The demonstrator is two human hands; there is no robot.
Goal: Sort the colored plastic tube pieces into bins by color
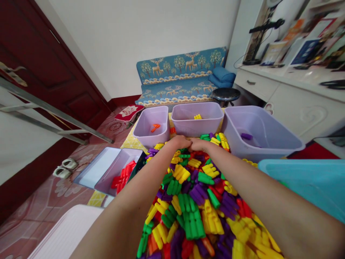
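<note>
My left hand [181, 141] and my right hand [198, 144] meet at the far side of a heap of coloured plastic pieces [188, 183]. Both backs of the hands face me, and the fingers point down and away, so what they hold, if anything, is hidden. The pieces look like short joined tubes in yellow, green, purple, red and orange. Close below my wrists lie a yellow piece [194, 163] and a green piece [206, 178]. Larger joined clumps, such as a green one [192, 219], lie nearer to me.
Beyond the heap stand three lilac bins: left [140, 136] with orange, middle [194, 126] with yellow, right [242, 153] with purple pieces. A box [107, 183] at left holds red pieces. A turquoise bin [304, 180] stands at right. Behind are a sofa [172, 90] and a stool [225, 94].
</note>
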